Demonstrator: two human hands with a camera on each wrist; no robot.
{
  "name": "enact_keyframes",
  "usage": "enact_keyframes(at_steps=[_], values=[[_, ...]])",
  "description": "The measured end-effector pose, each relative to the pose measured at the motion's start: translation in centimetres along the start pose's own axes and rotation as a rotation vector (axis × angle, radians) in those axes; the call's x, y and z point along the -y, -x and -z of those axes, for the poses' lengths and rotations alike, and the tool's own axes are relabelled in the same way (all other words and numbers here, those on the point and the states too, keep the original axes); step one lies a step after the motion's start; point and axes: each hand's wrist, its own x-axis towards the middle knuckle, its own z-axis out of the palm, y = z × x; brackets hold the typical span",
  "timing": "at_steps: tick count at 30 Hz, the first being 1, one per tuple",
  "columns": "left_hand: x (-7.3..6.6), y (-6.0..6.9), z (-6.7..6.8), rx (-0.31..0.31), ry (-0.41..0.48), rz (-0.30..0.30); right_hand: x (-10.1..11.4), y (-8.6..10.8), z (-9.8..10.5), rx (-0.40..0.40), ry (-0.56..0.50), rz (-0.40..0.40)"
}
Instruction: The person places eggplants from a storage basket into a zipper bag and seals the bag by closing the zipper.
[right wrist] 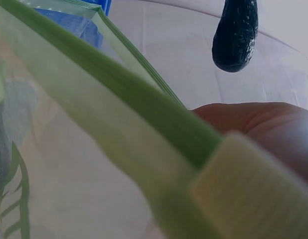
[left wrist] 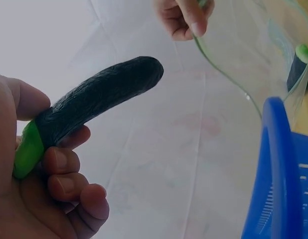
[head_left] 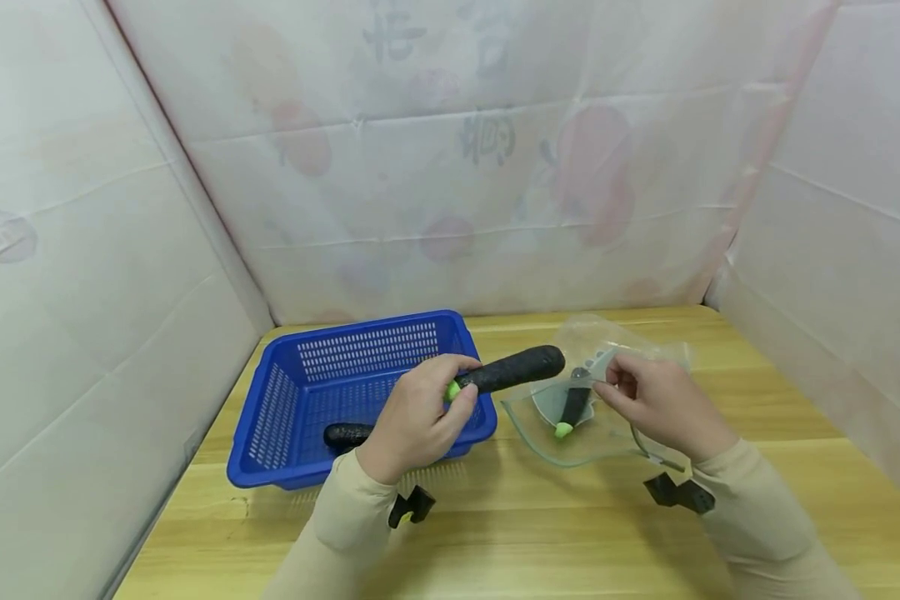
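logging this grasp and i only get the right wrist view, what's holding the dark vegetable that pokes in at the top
Observer: The left hand grips the dark vegetable near its green end, which is outside your view.
Operator: ok and that blue patch top left, what is it
Observer: Part of a basket with slotted walls; the head view shows it standing on the wooden table.
Operator: anything in it
Observer: Yes, a second dark vegetable lies in there, partly hidden behind the left hand and wrist.
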Motion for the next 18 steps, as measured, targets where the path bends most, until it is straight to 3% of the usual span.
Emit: enact_keyframes(at_steps=[18], values=[[-0.2, 0.5, -1.6, 0.063, -0.026, -0.08, 0.1, -0.2, -0.3, -0.001, 0.02, -0.016]])
